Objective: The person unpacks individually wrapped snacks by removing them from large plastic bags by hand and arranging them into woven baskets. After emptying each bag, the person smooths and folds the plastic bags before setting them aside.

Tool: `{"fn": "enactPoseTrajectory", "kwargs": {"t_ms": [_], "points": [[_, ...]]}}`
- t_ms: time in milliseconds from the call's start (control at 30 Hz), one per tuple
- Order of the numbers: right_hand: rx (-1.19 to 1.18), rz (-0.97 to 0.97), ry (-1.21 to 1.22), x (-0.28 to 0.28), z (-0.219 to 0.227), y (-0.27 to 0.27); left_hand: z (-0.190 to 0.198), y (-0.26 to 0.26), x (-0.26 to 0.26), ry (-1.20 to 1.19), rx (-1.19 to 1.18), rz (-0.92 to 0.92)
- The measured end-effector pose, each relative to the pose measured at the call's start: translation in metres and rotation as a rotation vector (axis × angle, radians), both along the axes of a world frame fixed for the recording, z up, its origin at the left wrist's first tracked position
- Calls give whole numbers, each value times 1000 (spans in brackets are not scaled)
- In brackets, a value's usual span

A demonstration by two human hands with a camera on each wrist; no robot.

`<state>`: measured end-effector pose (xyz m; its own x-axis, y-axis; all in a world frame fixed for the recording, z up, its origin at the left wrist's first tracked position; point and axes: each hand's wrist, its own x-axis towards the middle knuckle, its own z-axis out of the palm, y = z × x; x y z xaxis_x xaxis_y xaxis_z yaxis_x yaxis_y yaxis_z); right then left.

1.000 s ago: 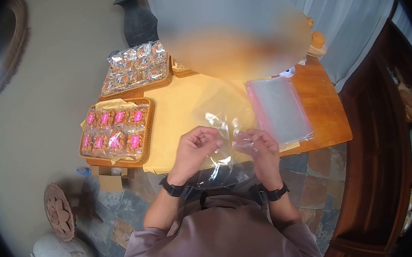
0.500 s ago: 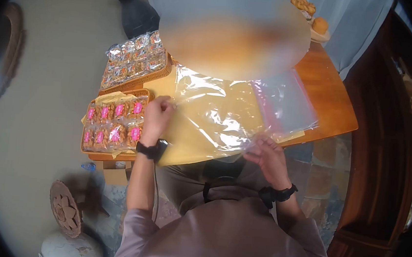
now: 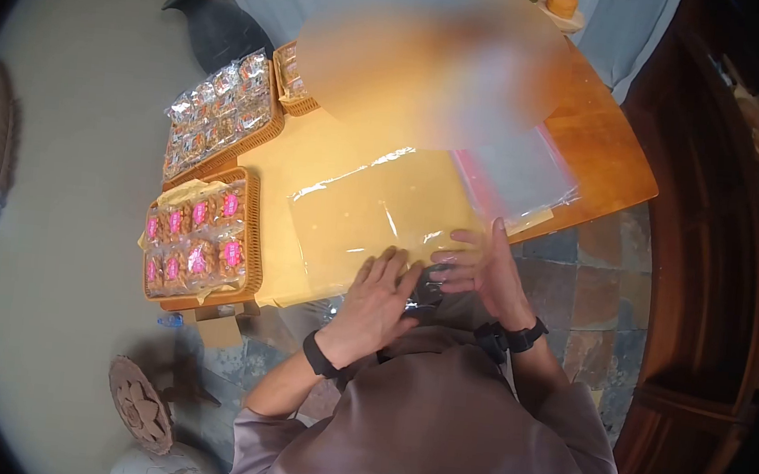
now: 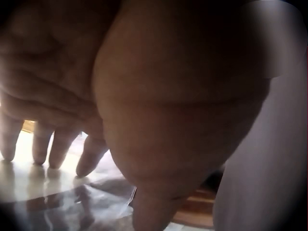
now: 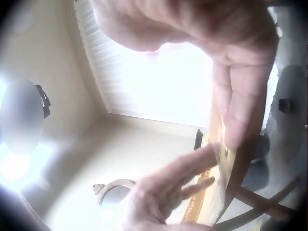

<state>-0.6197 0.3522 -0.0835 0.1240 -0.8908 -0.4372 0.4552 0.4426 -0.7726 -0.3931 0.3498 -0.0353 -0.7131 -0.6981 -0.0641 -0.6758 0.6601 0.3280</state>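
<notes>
A clear plastic bag (image 3: 359,213) lies flat on the yellow sheet (image 3: 281,274) at the table's near edge. My left hand (image 3: 372,307) rests on the bag's near part with its fingers spread; in the left wrist view the fingertips (image 4: 55,161) touch the shiny film. My right hand (image 3: 493,279) is held at the bag's near right corner, fingers extended and thumb raised, with nothing seen gripped. A stack of clear bags with pink edges (image 3: 520,173) lies to the right, partly covered by a blur.
A basket of pink-labelled packs (image 3: 253,235) stands at the left, with another basket of wrapped packs (image 3: 271,133) behind it. A black vase (image 3: 217,29) is at the back left. Food on a small board (image 3: 562,2) sits at the far right. Dark shelving (image 3: 700,292) stands to the right.
The bag now lies flat and nearer the table's front edge. My left hand has moved right from beside the basket onto the bag. My right hand's fingers have straightened off the corner.
</notes>
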Motion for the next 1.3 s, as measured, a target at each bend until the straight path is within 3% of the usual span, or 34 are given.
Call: {"fn": "enactPoseTrajectory", "kwargs": {"t_ms": [200, 267, 333, 400, 433, 467, 533, 733, 1033, 1100, 1133, 1200, 1233, 1300], "points": [[-36, -33, 33, -14, -14, -3, -7, -17, 41, -127, -36, -66], [-57, 13, 98, -13, -13, -1, -9, -31, 54, 43, 20, -82], [49, 24, 69, -5, -6, 4, -4, -47, 59, 53, -2, -59], [12, 88, 67, 6, -11, 9, 5, -58, 57, -79, -151, 132], [-27, 152, 65, 13, -14, 11, 3, -60, 54, -58, -296, 155], [-26, 149, 63, 20, -16, 13, 2, -60, 50, -59, -295, 152], [-30, 149, 4, 34, -21, 14, 4, -53, 29, 317, 142, 361], [-182, 282, 119, 56, -44, 10, -20, -37, -11, 286, -80, 230], [-16, 462, 73, 59, -50, 12, -30, -34, 19, 579, 155, 300], [-185, 614, 234, 56, -48, 12, -30, -33, 21, 548, 94, 316], [-186, 620, 233, 53, -40, 11, -31, -32, 22, 548, 92, 322], [-529, 607, 528, 43, -12, 10, -33, -31, 23, 479, -105, 308], [-528, 607, 528, 40, 4, 12, -31, -30, 22, 480, -104, 309], [-771, 260, 611, 37, 29, 13, -26, -28, 19, 491, -162, 295]]}}
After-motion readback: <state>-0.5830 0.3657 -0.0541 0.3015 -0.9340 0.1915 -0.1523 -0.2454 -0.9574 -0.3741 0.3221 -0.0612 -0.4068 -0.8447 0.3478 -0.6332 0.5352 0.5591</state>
